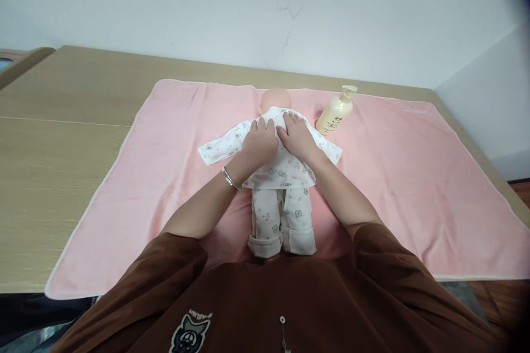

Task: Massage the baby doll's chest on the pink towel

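Observation:
A baby doll (pixel 276 100) lies on the pink blanket, its bald head toward the wall and no facial features showing. It wears a white patterned shirt (pixel 285 172) and matching trousers (pixel 298 212) with rolled cuffs. My left hand (pixel 260 140) rests on the left part of the doll's upper body, fingers spread. On the right part lies my right hand (pixel 296 135), flat with its fingers stretched toward the doll's head. Both palms press on the shirt and hide part of it. The sleeves reach out to either side.
A pale yellow pump bottle (pixel 334 115) stands tilted in view to the right of the doll's head. The pink blanket (pixel 385 176) covers much of the wooden table (pixel 62 176). Behind the table rises a white wall (pixel 165 11).

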Tool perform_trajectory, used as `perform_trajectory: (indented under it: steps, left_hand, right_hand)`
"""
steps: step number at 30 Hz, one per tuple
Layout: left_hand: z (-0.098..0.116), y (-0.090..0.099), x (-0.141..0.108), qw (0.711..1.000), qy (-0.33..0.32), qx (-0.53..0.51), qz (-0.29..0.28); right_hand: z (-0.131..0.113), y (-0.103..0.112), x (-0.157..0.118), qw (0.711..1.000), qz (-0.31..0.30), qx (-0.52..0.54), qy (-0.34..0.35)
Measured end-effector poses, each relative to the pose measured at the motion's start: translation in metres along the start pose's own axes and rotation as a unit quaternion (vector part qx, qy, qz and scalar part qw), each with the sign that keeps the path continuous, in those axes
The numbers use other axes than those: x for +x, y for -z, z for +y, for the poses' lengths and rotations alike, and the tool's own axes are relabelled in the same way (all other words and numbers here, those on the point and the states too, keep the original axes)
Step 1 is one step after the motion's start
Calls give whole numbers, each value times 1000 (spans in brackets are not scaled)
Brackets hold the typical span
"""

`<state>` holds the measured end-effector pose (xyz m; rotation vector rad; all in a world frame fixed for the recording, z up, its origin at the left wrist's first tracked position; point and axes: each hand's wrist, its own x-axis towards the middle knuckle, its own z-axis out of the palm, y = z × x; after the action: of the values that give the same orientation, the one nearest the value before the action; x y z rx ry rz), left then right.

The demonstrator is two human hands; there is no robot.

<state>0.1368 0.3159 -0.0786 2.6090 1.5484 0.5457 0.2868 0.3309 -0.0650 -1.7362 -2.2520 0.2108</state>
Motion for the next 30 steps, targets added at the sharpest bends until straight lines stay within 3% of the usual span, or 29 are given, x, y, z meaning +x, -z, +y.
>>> perform_trajectory:
  steps: [4, 8, 11, 16, 20, 24, 26, 30]
  left_hand:
    - [-6, 8, 5, 999, -24, 23, -25]
    - [-18, 1, 17, 997, 68, -35, 15]
    - [-5, -6, 12, 991, 114, -30, 56]
    - [22, -11, -6, 994, 87, -16, 64]
    - [-4, -6, 8, 997, 64, -42, 34]
    - [-33, -3, 25, 993, 87, -81, 3]
    - [-28, -3, 22, 994, 85, -70, 7]
    - [8, -1, -1, 999, 43, -19, 19]
  right_hand:
    - [-23, 7, -21, 997, 2, -68, 36]
    - [-36, 6, -32, 993, 2, -104, 53]
    - [-22, 8, -20, 996, 2, -73, 42]
    - [11, 15, 4, 998, -10, -6, 58]
    - [-6, 11, -10, 998, -3, -47, 31]
    - [-33, 3, -29, 996, 3, -86, 23]
    - [-31, 3, -27, 997, 8, -70, 30]
    - [-3, 7, -1, 1000, 7, -9, 23]
